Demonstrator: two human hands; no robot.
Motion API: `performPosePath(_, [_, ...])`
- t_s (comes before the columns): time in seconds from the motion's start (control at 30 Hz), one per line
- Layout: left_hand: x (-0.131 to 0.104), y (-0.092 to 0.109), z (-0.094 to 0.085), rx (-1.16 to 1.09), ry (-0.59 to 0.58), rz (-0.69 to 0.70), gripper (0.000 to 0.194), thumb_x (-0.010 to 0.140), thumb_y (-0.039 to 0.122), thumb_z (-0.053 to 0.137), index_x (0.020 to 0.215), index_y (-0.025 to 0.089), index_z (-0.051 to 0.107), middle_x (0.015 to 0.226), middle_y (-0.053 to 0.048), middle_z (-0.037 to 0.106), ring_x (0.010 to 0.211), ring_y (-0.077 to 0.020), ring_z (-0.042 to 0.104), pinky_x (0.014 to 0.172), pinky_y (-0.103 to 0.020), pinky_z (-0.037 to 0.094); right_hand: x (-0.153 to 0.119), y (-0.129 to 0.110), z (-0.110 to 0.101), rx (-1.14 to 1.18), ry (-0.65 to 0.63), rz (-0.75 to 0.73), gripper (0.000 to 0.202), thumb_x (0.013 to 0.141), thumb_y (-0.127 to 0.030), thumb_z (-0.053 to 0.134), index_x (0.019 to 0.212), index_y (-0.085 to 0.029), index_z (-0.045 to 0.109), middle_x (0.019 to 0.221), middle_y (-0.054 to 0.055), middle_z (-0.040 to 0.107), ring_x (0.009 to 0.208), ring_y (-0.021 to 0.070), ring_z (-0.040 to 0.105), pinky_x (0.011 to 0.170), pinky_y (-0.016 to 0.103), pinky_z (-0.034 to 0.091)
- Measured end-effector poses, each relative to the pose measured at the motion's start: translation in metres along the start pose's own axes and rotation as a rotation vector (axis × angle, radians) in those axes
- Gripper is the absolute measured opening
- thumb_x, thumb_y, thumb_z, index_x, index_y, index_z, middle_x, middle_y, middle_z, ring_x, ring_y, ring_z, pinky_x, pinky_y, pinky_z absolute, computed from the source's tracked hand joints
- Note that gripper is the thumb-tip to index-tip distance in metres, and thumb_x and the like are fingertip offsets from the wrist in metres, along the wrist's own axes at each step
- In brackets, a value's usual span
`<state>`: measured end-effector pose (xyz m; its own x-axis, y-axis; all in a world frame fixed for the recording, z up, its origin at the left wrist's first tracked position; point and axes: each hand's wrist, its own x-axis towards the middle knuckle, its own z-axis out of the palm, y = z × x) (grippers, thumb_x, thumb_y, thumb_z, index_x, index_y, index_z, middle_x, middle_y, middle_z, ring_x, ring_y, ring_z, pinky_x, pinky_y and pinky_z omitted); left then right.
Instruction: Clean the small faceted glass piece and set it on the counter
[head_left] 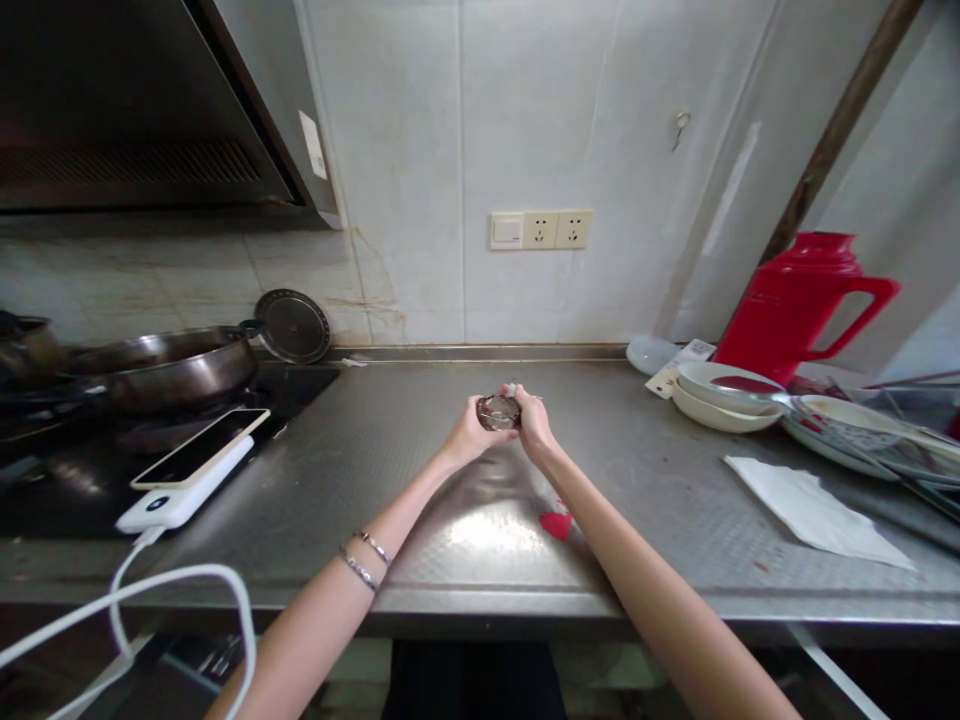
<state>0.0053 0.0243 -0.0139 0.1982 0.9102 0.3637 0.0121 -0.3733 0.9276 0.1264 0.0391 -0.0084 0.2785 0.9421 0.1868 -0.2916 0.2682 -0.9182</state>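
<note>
Both hands meet over the middle of the steel counter point(420, 470) and close from opposite sides on one small round object point(498, 411). The left hand point(469, 432) cups its left side and underside; the right hand point(531, 418) wraps its right side, fingertips curled over the top. The object is held clear of the counter surface, between the two palms.

Handling assessment: the object appears dark and glossy, with a reflective, possibly transparent face. It is judged light, rigid and smooth enough to slip, and may be breakable if it is glass; the material cannot be confirmed at this size. A pale tab or strip shows at its upper edge near the right fingertips, nature unclear. The soundest hold is around the rim, as both hands have it now.

Surroundings: a small red scrap point(556, 524) lies on the counter below the right wrist. To the left, a phone point(201, 447) rests on a white power bank point(180, 492) with a white cable point(180, 585) trailing off the edge, beside a dark pan point(161, 368). To the right lie a paper napkin point(814, 510), stacked bowls point(724, 395) and a red thermos jug point(799, 300).

Markings: no brand, label or legible writing is readable on the object or elsewhere. A white tag point(313, 145) on the hood is illegible.
</note>
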Motion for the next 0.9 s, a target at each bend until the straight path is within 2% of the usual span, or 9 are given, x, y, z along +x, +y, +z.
performPosePath(0.17, [0.004, -0.002, -0.002, 0.232, 0.257, 0.047, 0.078, 0.041, 0.034, 0.088, 0.104, 0.014, 0.047, 0.100, -0.009, 0.059, 0.100, -0.0250, 0.058, 0.091, -0.042, 0.044, -0.011, 0.004, 0.010, -0.002, -0.001, -0.054, 0.039, 0.069, -0.052, 0.056, 0.079, -0.016, 0.069, 0.090, 0.005, 0.071, 0.091, 0.0218, 0.061, 0.080, 0.029, 0.044])
performPosePath(0.3, [0.006, -0.004, -0.007, 0.247, 0.324, 0.013, 0.080, 0.041, 0.032, 0.088, 0.107, 0.013, 0.047, 0.105, -0.012, 0.058, 0.104, -0.0261, 0.058, 0.093, -0.043, 0.043, -0.019, 0.007, 0.018, -0.008, -0.028, -0.091, 0.040, 0.074, -0.049, 0.051, 0.089, -0.017, 0.069, 0.101, 0.006, 0.070, 0.097, 0.0210, 0.060, 0.086, 0.030, 0.043])
performPosePath(0.37, [0.006, -0.004, -0.008, 0.165, 0.264, -0.012, 0.082, 0.041, 0.029, 0.089, 0.110, 0.013, 0.046, 0.106, -0.013, 0.060, 0.103, -0.0257, 0.059, 0.093, -0.043, 0.044, -0.019, 0.009, 0.017, -0.033, -0.002, -0.102, 0.040, 0.075, -0.049, 0.049, 0.089, -0.017, 0.069, 0.100, 0.006, 0.070, 0.097, 0.0208, 0.060, 0.085, 0.029, 0.043])
performPosePath(0.43, [0.005, -0.002, -0.008, 0.040, 0.142, -0.029, 0.080, 0.046, 0.024, 0.087, 0.113, 0.014, 0.045, 0.109, -0.013, 0.061, 0.102, -0.0245, 0.061, 0.094, -0.042, 0.045, -0.014, 0.010, 0.014, -0.053, 0.021, -0.110, 0.040, 0.075, -0.050, 0.048, 0.084, -0.016, 0.069, 0.095, 0.006, 0.071, 0.094, 0.0206, 0.060, 0.082, 0.028, 0.044])
performPosePath(0.53, [0.002, 0.006, -0.008, -0.129, -0.077, -0.051, 0.061, 0.059, 0.021, 0.080, 0.111, 0.015, 0.049, 0.110, -0.012, 0.063, 0.102, -0.0236, 0.062, 0.095, -0.041, 0.045, -0.002, 0.009, 0.004, -0.030, 0.064, -0.096, 0.039, 0.072, -0.050, 0.051, 0.080, -0.016, 0.069, 0.087, 0.004, 0.071, 0.086, 0.0201, 0.061, 0.076, 0.028, 0.045])
performPosePath(0.6, [0.001, 0.011, -0.008, -0.180, -0.171, -0.054, 0.051, 0.063, 0.020, 0.077, 0.108, 0.014, 0.053, 0.110, -0.012, 0.064, 0.102, -0.0240, 0.062, 0.095, -0.041, 0.046, 0.005, 0.005, -0.003, 0.010, 0.102, -0.073, 0.039, 0.069, -0.049, 0.054, 0.081, -0.016, 0.070, 0.085, 0.004, 0.071, 0.082, 0.0197, 0.062, 0.072, 0.027, 0.045])
performPosePath(0.77, [0.002, 0.010, -0.009, -0.167, -0.129, -0.072, 0.065, 0.052, 0.018, 0.084, 0.109, 0.013, 0.054, 0.113, -0.013, 0.062, 0.090, -0.0229, 0.065, 0.079, -0.038, 0.055, 0.006, -0.006, -0.008, 0.034, 0.071, 0.049, 0.041, 0.066, -0.051, 0.057, 0.080, -0.015, 0.071, 0.075, 0.004, 0.071, 0.069, 0.0198, 0.062, 0.058, 0.027, 0.043])
performPosePath(0.83, [0.003, 0.008, -0.010, -0.146, -0.173, -0.094, 0.069, 0.048, 0.020, 0.086, 0.108, 0.012, 0.053, 0.105, -0.012, 0.065, 0.084, -0.0221, 0.065, 0.072, -0.037, 0.056, 0.002, -0.009, -0.005, 0.053, 0.009, 0.078, 0.039, 0.064, -0.051, 0.060, 0.077, -0.015, 0.071, 0.076, 0.004, 0.071, 0.069, 0.0202, 0.062, 0.059, 0.028, 0.045])
performPosePath(0.9, [0.003, 0.006, -0.011, -0.132, -0.230, -0.106, 0.070, 0.046, 0.022, 0.087, 0.106, 0.011, 0.053, 0.093, -0.009, 0.067, 0.079, -0.0211, 0.065, 0.072, -0.037, 0.055, -0.002, -0.009, -0.001, 0.083, -0.054, 0.104, 0.036, 0.063, -0.049, 0.062, 0.073, -0.016, 0.070, 0.077, 0.004, 0.072, 0.070, 0.0209, 0.064, 0.062, 0.029, 0.047])
